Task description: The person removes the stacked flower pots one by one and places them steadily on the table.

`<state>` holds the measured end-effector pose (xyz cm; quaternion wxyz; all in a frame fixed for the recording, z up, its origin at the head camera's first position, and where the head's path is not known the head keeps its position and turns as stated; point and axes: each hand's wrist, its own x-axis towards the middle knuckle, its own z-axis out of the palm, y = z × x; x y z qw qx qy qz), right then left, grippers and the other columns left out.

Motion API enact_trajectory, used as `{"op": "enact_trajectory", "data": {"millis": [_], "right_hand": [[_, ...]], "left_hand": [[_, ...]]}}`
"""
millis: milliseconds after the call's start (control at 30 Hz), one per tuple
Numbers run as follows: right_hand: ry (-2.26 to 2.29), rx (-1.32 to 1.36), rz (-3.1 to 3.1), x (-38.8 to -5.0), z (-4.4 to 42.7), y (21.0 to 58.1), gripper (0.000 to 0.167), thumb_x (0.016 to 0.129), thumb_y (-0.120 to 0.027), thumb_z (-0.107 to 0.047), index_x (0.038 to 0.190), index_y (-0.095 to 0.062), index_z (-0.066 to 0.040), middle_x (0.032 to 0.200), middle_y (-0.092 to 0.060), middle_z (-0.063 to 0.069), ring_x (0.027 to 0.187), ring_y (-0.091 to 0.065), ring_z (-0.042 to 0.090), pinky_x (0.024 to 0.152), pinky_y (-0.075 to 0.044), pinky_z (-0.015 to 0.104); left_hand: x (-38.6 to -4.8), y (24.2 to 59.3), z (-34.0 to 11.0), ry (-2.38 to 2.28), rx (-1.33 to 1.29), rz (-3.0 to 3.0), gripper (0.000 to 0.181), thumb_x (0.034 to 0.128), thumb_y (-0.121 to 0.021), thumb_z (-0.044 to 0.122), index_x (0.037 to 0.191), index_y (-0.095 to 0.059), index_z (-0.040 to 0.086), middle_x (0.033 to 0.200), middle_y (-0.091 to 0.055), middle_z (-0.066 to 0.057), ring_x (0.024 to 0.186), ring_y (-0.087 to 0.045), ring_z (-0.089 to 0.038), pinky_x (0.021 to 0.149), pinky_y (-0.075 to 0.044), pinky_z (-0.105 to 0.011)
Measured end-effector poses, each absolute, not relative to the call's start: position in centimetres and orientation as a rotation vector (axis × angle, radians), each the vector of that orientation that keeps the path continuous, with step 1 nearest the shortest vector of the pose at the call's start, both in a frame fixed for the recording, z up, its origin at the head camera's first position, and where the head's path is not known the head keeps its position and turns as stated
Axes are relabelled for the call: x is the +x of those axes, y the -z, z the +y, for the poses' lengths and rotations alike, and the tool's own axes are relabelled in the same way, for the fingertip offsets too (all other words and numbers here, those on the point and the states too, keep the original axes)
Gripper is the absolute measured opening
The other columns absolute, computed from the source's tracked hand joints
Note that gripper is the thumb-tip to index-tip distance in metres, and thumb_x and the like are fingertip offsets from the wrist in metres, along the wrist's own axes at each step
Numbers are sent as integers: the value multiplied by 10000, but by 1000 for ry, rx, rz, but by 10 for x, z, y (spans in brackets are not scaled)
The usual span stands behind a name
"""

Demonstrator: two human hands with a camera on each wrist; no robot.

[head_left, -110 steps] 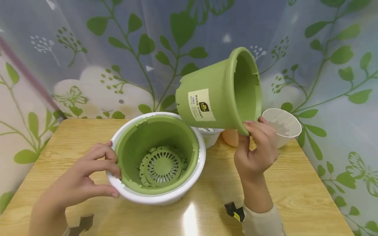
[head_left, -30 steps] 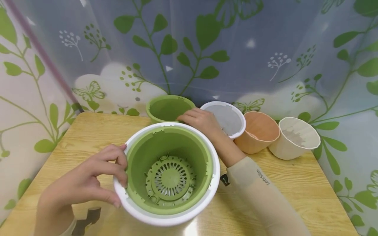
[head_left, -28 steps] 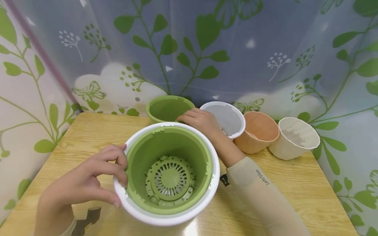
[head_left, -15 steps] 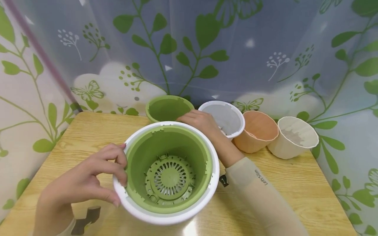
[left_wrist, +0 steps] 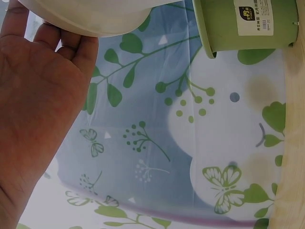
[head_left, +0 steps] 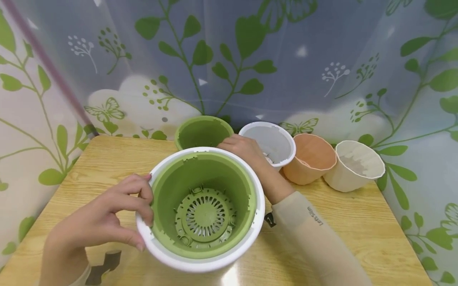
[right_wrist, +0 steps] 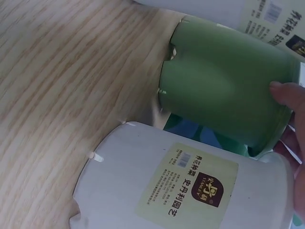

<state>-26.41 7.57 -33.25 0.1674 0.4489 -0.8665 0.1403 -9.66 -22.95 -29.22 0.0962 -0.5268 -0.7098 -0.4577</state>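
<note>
My left hand (head_left: 103, 214) (left_wrist: 43, 90) grips the rim of a large white pot (head_left: 143, 226) (left_wrist: 109, 19), fingers over its edge and thumb outside. A green pot (head_left: 205, 167) with a slotted base sits nested inside it. Behind them another green pot (head_left: 204, 135) (right_wrist: 224, 86) stands upright at the back, and my right hand (head_left: 247, 149) (right_wrist: 293, 138) pinches its rim. In the right wrist view the thumb lies on the pot's outer wall with fingers beyond the rim. The head view hides part of this pot behind the nested pair.
Right of the back green pot stand a white pot (head_left: 268, 141) (right_wrist: 181, 181), an orange pot (head_left: 307, 171) and a cream pot (head_left: 352, 178), in a row along the back of the wooden table (head_left: 340, 238). A leaf-patterned curtain (head_left: 286, 59) hangs behind.
The green pot held tilted in the air 3.7 s ago now stands at the back left. Over the last half second my right hand has shifted slightly right along its rim; my left hand keeps its grip.
</note>
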Motion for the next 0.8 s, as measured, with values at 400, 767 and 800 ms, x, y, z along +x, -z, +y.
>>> {"op": "enact_trajectory", "data": {"millis": [400, 767, 800], "right_hand": [[-493, 1265, -2554, -261, 79, 327, 234, 983, -567, -251, 1170, -701, -209, 1142, -696, -48, 1081, -594, 162, 886, -546, 340], [-720, 1048, -2245, -239, 118, 320, 220, 872, -752, -138, 1090, -733, -126, 1075, -722, 8, 1071, -632, 211, 960, -514, 340], [-748, 1032, -2215, -235, 121, 319, 211, 872, -750, -130, 1082, -735, -117, 1071, -726, 14, 1063, -638, 218, 959, -513, 341]], "left_hand": [[-96, 294, -230, 1359, -1560, -2099, 354, 681, -876, 281, 922, -657, 143, 993, -474, -12, 1061, -418, -169, 1191, -210, -362], [-97, 294, -230, 1347, -1566, -2089, 346, 688, -871, 296, 922, -664, 146, 987, -487, -4, 1059, -427, -173, 1188, -207, -374], [-97, 294, -230, 1345, -1564, -2088, 344, 688, -870, 297, 921, -665, 147, 986, -490, -3, 1057, -429, -171, 1189, -207, -376]]}}
